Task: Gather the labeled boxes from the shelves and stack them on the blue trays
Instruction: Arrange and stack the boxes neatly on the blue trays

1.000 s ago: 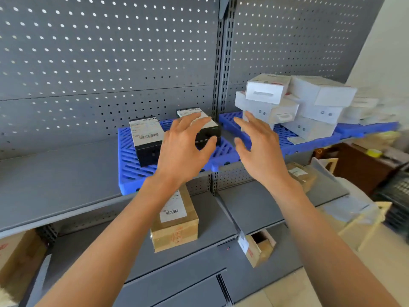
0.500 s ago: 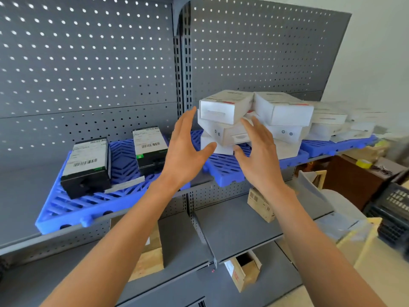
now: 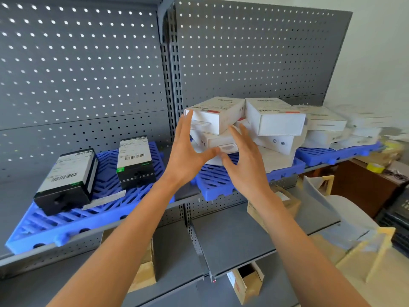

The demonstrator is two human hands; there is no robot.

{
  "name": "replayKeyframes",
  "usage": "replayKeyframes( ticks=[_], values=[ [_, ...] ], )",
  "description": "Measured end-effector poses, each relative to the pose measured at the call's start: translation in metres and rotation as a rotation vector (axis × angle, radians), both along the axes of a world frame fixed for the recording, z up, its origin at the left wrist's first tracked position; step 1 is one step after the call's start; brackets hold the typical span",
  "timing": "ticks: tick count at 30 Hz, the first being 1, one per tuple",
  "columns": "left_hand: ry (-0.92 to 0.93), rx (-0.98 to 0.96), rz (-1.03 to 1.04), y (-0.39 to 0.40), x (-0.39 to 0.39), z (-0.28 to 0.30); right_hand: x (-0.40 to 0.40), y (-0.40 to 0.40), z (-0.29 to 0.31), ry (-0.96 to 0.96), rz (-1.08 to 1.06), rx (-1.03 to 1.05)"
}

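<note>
Grip, left hand [image 3: 188, 156]: I read it as spread, fingers straight and pointing up, fingertips at the left front corner of the top white box [image 3: 215, 115], thumb reaching toward the lower box; contact I cannot confirm. It holds nothing.

Grip, right hand [image 3: 244, 165]: likewise spread and empty, fingers fanned toward the front face of the white box [image 3: 218, 142] under the top one, just beside the left hand.

Directly beyond both hands: a loose pile of white boxes on the middle blue tray [image 3: 218, 185]. A second top box [image 3: 274, 117] sits right of the first, touching it, with more white boxes beneath, some tilted.

Right of the hands: further white boxes [image 3: 325, 124], blurred, stacked on another blue tray [image 3: 318, 156].

Left of the hands: a third blue tray [image 3: 66, 220] carrying two black labelled boxes, one nearer the hands [image 3: 135, 161] and one further left [image 3: 66, 178], apart from each other.

Below the hands: lower grey shelf [image 3: 232, 242] with a brown carton [image 3: 274, 207] partly hidden by my right forearm; an open-topped carton [image 3: 245, 282] lower still.

Behind everything: grey perforated back panel [image 3: 88, 74].
</note>
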State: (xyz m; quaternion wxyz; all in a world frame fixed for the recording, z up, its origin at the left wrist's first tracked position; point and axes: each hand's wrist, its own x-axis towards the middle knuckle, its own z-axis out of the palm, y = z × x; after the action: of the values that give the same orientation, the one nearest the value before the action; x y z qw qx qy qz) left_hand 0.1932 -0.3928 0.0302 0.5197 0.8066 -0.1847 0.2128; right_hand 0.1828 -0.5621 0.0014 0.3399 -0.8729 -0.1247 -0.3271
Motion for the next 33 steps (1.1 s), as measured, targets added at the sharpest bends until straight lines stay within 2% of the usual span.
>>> replayKeyframes(
  ticks=[12, 18, 33],
  values=[
    [-0.135, -0.124, 0.107, 0.006, -0.001, -0.014, -0.007, 0.013, 0.005, -0.027, -0.021, -0.012],
    [-0.199, -0.137, 0.123, 0.003, -0.008, -0.014, 0.002, 0.004, 0.015, -0.022, 0.039, 0.141],
    [-0.357, -0.132, 0.147, -0.013, -0.021, -0.022, 0.006, -0.002, 0.019, 0.026, 0.115, 0.201]
  ],
)
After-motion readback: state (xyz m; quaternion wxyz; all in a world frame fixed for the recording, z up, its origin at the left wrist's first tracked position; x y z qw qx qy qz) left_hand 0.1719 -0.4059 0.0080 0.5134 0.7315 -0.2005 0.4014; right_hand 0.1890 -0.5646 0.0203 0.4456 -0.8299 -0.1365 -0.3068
